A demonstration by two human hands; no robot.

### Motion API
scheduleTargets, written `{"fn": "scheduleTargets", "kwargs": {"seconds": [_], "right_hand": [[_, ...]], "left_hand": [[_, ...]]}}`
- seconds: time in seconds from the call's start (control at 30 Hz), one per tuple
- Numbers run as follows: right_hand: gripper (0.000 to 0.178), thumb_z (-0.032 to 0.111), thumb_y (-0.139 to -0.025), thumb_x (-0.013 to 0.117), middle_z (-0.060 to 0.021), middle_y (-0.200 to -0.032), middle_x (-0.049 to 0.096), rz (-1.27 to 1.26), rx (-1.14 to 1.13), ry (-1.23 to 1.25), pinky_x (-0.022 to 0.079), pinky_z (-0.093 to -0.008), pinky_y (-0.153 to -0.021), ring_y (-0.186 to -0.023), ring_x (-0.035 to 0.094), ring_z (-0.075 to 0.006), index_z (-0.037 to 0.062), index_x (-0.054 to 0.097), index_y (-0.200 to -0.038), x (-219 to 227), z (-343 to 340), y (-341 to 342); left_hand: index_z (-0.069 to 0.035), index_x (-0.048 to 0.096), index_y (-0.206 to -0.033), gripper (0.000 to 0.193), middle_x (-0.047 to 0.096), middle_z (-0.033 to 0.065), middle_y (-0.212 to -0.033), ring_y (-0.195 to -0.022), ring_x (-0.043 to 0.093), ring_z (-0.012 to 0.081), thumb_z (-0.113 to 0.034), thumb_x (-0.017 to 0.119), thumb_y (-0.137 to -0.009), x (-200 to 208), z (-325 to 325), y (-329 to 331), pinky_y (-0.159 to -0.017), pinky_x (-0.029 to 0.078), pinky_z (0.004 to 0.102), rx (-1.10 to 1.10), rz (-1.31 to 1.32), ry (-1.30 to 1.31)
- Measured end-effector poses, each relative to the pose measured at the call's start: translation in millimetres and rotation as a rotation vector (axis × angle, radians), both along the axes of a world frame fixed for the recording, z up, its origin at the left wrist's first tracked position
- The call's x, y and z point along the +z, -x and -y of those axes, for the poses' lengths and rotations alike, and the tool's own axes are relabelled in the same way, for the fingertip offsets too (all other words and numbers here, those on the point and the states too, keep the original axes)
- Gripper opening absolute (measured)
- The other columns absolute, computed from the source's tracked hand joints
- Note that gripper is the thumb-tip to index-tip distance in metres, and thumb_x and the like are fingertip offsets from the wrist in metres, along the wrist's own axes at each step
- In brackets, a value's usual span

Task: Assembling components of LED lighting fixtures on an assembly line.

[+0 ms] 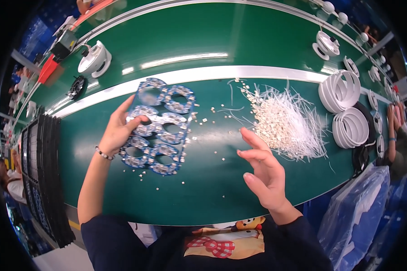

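My left hand [117,132] grips the left edge of a blue panel of ring-shaped circuit boards [154,119], thumb on top. The panel is tilted above the green work surface [203,180], and its rings carry many small pale parts. To its right, my right hand [267,176] hovers with fingers spread and nothing visible between them. Beyond that hand lies a heap of tiny white connectors with thin white wires [287,124]. Loose connectors [204,120] are scattered between the heap and the panel, and more lie below the panel.
A white rail [212,73] separates my surface from a green belt [190,38] carrying white lamp-like housings [95,59]. White rings [340,90] stand stacked at the right. Black racks [43,171] flank the left side; a plastic-wrapped stack [352,212] is lower right. Co-workers' arms [395,140] show at the edges.
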State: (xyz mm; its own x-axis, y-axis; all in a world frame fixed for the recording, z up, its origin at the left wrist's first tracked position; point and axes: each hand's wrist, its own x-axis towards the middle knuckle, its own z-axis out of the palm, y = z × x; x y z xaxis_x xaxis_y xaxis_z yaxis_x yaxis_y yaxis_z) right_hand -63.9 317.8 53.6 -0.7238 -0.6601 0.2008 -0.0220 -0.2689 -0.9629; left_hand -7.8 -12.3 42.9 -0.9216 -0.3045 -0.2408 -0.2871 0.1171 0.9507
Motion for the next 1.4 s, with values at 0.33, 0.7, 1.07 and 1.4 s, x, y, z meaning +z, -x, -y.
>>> {"fn": "scheduleTargets", "kwargs": {"seconds": [0.33, 0.7, 1.07, 1.4], "right_hand": [[0.032, 0.006, -0.079, 0.051, -0.0243, -0.137, 0.027, -0.049, -0.246, 0.060, 0.031, -0.0422, -0.099, -0.129, 0.025, -0.0332, 0.0012, 0.051, -0.110, 2, -11, 8], [0.032, 0.021, -0.081, 0.052, -0.0287, -0.138, 0.021, -0.076, -0.178, 0.042, 0.032, -0.0462, -0.097, -0.128, 0.024, -0.0396, 0.0071, 0.051, -0.110, 7, -12, 0], [0.030, 0.013, -0.081, 0.051, -0.0278, -0.137, 0.024, -0.034, -0.221, 0.124, 0.032, -0.0446, -0.098, -0.129, 0.025, -0.0363, 0.0032, 0.051, -0.109, 2, -9, -4], [0.030, 0.010, -0.082, 0.048, -0.0254, -0.138, 0.025, -0.087, -0.392, 0.138, 0.029, -0.0463, -0.100, -0.129, 0.026, -0.0349, 0.0048, 0.050, -0.111, 10, -55, -3]], "left_hand": [[0.000, 0.021, -0.136, 0.060, 0.060, 0.0124, -0.101, -0.087, 0.056, 0.0119, 0.000, 0.052, -0.084, 56, -56, 26, -0.075, 0.045, 0.0236, -0.056, -0.109, -0.033], [-0.005, 0.019, -0.138, 0.066, 0.045, 0.0092, -0.123, -0.103, 0.049, 0.0133, 0.001, 0.053, -0.082, 39, 17, -207, -0.085, 0.041, 0.0240, 0.546, -0.015, 0.109], [-0.006, 0.020, -0.138, 0.067, 0.056, 0.0063, -0.099, -0.080, 0.052, 0.0063, 0.007, 0.050, -0.080, 5, -36, -173, -0.063, 0.041, 0.0148, 0.479, 0.111, -0.035], [-0.007, 0.013, -0.139, 0.068, 0.058, 0.0120, -0.100, -0.083, 0.055, 0.0105, 0.010, 0.046, -0.082, -13, -119, -86, -0.074, 0.045, 0.0226, 0.214, 0.086, -0.240]]}}
